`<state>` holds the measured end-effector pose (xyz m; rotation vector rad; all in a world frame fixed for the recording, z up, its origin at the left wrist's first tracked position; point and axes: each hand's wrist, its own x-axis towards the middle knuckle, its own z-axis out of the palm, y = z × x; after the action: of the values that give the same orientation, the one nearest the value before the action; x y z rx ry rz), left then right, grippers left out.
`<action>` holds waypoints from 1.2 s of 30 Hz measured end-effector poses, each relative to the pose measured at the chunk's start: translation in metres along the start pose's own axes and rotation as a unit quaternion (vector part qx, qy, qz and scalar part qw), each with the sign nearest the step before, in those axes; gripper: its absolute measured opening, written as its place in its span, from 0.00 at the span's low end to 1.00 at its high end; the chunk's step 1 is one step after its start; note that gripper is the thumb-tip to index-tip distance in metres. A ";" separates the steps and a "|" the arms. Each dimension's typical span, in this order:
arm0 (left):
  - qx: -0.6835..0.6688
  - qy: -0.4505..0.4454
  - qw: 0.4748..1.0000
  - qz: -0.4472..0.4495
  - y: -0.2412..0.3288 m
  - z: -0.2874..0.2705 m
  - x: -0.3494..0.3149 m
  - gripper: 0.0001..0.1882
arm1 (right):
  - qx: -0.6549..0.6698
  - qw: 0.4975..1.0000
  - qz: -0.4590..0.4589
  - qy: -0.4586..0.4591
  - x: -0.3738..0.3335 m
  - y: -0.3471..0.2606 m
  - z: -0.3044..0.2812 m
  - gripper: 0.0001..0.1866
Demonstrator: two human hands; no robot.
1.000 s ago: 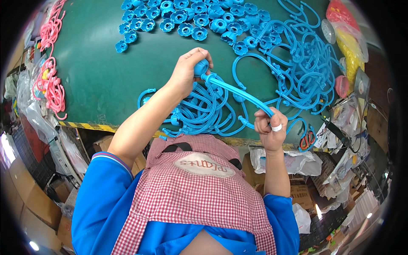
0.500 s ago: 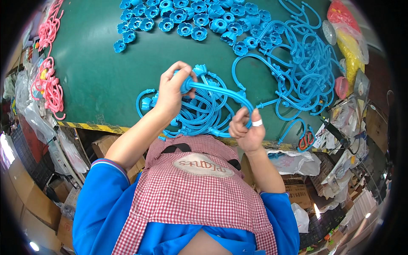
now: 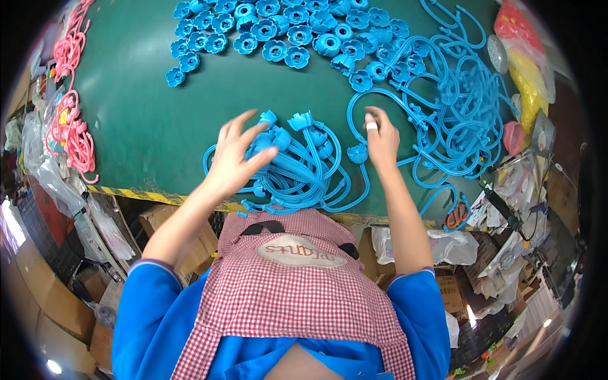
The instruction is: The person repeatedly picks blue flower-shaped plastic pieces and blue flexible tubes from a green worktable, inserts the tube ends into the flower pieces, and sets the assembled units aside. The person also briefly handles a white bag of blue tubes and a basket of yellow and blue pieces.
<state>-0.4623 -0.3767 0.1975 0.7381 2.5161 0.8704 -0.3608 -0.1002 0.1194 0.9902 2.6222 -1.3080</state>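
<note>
The person stands at the near edge of the green table [image 3: 145, 126], and the work looks to be at the point of setting a finished blue hook onto the pile [image 3: 304, 177] that lies against that edge, just in front of the checked apron [image 3: 297, 297]. The left hand [image 3: 237, 155] hovers over the left side of the pile with its fingers spread apart, the fingertips touching or nearly touching the flower-shaped heads on top; it grips nothing that I can make out. The right hand [image 3: 380, 139] is at the right side of the pile, fingers drawn together in a pinch near a blue cap [image 3: 358, 153] at the end of a curved stem; whether it truly clamps the stem or only rests on it I cannot tell. A white band shows on one finger.

My judgement is that the next move calls for a fresh pair of parts: a loose flower cap [image 3: 296, 57] from the scatter along the far edge, and a bare hook [image 3: 456, 107] from the tangle toward the right edge. Both lie well apart from the left hand, while the tangle is near the right hand, so a reach across the table would be needed for the cap.

Pink hooks [image 3: 73, 133] hang off the left edge.
</note>
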 end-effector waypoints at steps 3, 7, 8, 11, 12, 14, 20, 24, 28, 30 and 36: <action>0.130 -0.039 0.989 0.058 0.000 0.017 0.071 0.09 | -0.188 0.974 0.129 0.004 0.036 0.006 0.016 0.24; 0.312 0.086 0.931 0.170 -0.034 0.062 0.134 0.04 | -0.147 0.977 0.154 -0.014 0.048 0.006 0.021 0.29; 0.338 0.062 0.922 0.181 -0.043 0.066 0.137 0.05 | -0.163 0.974 0.155 -0.001 0.047 0.004 0.022 0.27; 0.343 0.028 0.919 0.193 -0.047 0.072 0.135 0.08 | -0.203 0.964 0.171 0.035 0.040 -0.020 0.026 0.22; 0.333 0.022 0.922 0.195 -0.040 0.069 0.134 0.09 | -0.194 0.966 0.168 0.030 0.040 -0.014 0.027 0.20; 0.222 0.104 0.950 0.196 -0.027 0.063 0.130 0.09 | -0.176 0.970 0.165 0.020 0.039 0.002 0.025 0.18; -0.424 -0.040 0.895 -0.135 -0.012 0.036 0.075 0.21 | 0.201 0.967 -0.015 0.156 -0.056 -0.021 -0.038 0.12; -0.589 -0.109 0.775 -0.204 0.035 0.029 0.059 0.20 | 0.441 0.895 -0.012 0.073 -0.102 -0.060 -0.064 0.17; -0.610 -0.045 0.743 -0.272 0.054 0.033 0.050 0.18 | 0.473 0.881 0.023 0.009 -0.107 -0.068 -0.052 0.23; -0.628 -0.022 0.726 -0.279 0.051 0.032 0.048 0.18 | 0.534 0.845 0.029 0.009 -0.109 -0.067 -0.062 0.24; -0.611 -0.036 0.753 -0.240 0.050 0.029 0.042 0.17 | 0.495 0.862 0.012 -0.103 -0.102 -0.067 -0.073 0.26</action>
<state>-0.4632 -0.3048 0.2013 -0.3042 1.3628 1.8272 -0.3003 -0.1291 0.2449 0.8241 1.6670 -2.6437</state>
